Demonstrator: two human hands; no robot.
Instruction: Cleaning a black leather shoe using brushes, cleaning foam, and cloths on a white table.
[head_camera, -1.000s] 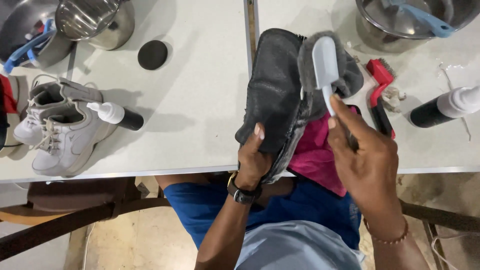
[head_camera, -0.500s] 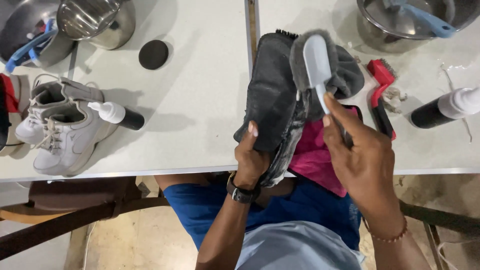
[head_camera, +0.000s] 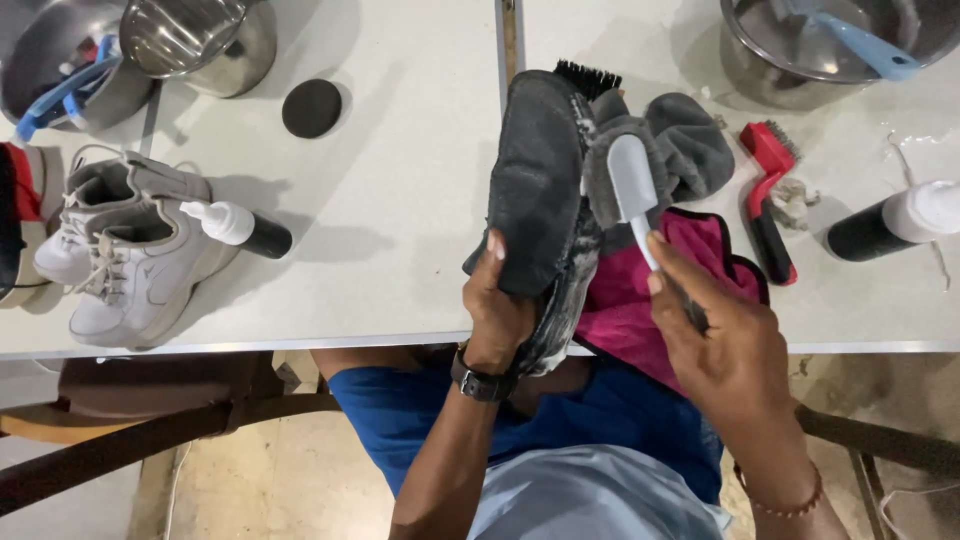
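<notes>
Fingers (head_camera: 497, 262) of the left hand (head_camera: 500, 310) are clenched round the heel of a dark grey suede shoe (head_camera: 540, 190), held sole-up over the pale surface (head_camera: 400, 200) at its near edge. The right hand (head_camera: 725, 345) grips the slim handle of a light grey plastic brush (head_camera: 632, 185), its head pressed against the shoe's soapy side. A crumpled pink cloth (head_camera: 640, 290) lies just beneath, and a red wire brush (head_camera: 768, 195) rests nearby.
</notes>
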